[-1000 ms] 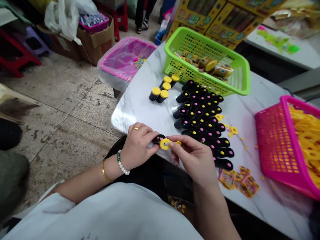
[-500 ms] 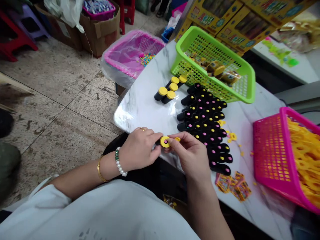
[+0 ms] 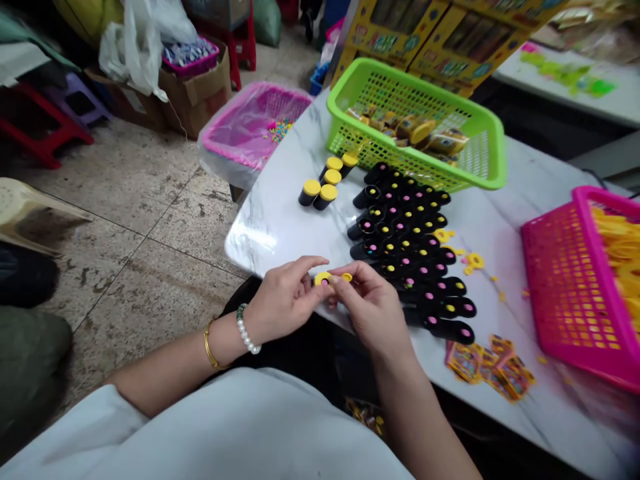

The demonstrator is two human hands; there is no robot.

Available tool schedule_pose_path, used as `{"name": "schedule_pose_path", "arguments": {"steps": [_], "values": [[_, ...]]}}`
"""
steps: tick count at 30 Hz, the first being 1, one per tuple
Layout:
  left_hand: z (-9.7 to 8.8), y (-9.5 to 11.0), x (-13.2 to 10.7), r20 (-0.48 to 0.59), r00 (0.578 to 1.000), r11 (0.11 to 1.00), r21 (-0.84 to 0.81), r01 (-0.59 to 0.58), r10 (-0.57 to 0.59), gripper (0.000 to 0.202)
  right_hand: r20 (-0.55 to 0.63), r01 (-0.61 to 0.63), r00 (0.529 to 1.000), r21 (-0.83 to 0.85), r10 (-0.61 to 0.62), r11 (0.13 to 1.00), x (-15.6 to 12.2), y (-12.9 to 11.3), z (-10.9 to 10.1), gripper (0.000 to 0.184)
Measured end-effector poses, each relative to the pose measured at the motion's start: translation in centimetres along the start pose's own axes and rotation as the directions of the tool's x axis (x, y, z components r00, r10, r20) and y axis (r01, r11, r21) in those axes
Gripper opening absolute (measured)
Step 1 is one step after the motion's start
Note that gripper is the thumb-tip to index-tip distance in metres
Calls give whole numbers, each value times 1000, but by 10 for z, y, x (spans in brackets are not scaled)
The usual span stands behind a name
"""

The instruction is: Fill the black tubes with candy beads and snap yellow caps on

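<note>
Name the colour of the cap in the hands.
The cap is yellow, clearest in the head view.

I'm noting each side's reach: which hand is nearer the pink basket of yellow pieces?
Right. The right hand is left of the pink basket, with black tubes between; the left hand is farther away, beyond the right.

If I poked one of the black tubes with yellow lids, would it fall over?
Maybe: these lidded tubes stand upright and look taller than wide, so a high push could tip one. Its round sides might then let it roll on the smooth-looking tabletop.
</note>
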State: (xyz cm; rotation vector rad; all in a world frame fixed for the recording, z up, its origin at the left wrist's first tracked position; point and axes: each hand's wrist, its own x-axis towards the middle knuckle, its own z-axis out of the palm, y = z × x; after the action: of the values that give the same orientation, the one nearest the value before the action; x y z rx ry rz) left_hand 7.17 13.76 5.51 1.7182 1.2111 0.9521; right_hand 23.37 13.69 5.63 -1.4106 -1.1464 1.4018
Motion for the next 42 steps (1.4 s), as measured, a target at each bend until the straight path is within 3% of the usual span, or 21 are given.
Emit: {"name": "schedule_pose_path", "arguments": {"steps": [2,4,9,14,21,24,27,31,33,35,36,37,38,39,40,41,42], "values": [[5,-3,-6,-40,991,989,89,-121,125,30,0,9,1000,33,-9,999,-2,4,-3,19],[11,-6,-10,-87,977,968,175,-178,195,27,-7,17,1000,109,-16,994,-5,7,-6,18],[17,-7,-8,-143,967,948,271,-165,209,20,15,-75,997,279,74,957,-12,4,-11,22],[7,-6,3,-36,978,943,275,-188,205,13,79,-202,979,249,188,947,-3,-9,-8,30],[-2,-12,12,94,973,963,147,-224,212,16,254,-369,910,143,326,918,10,-22,0,41],[-4,-14,16,132,973,971,120,-206,190,19,254,-351,917,142,308,926,14,-20,2,40],[-7,-12,15,160,973,974,127,-186,165,23,173,-282,948,69,267,957,10,-16,11,38],[-12,-8,15,78,983,965,197,-176,163,18,86,-141,986,-42,144,989,-14,-26,14,27],[-15,-9,24,-18,978,939,285,-194,208,15,50,-4,999,-97,9,995,-30,-39,-2,22],[-17,-12,39,-105,960,902,381,-203,260,18,-84,149,982,-204,-168,968,-40,-52,-35,22],[-18,-14,48,-136,951,885,420,-199,279,21,-189,189,950,-284,-248,940,-41,-58,-58,23],[-18,-17,57,-153,945,871,451,-193,289,23,-322,198,889,-369,-325,908,-38,-61,-84,24],[-18,-20,65,-158,944,860,476,-183,289,24,-440,172,809,-456,-389,873,-30,-61,-112,24],[-17,-23,72,-159,947,852,496,-169,280,27,-490,101,763,-554,-422,827,-19,-59,-139,24],[-16,-25,78,-161,951,847,510,-150,265,31,-512,-9,740,-655,-436,756,-6,-54,-165,25],[-16,-26,80,-169,953,844,520,-131,253,37,-514,-125,741,-739,-433,663,8,-48,-188,26],[-14,-27,80,-187,950,842,527,-117,249,43,-508,-164,754,-760,-417,629,21,-40,-206,25]]}}
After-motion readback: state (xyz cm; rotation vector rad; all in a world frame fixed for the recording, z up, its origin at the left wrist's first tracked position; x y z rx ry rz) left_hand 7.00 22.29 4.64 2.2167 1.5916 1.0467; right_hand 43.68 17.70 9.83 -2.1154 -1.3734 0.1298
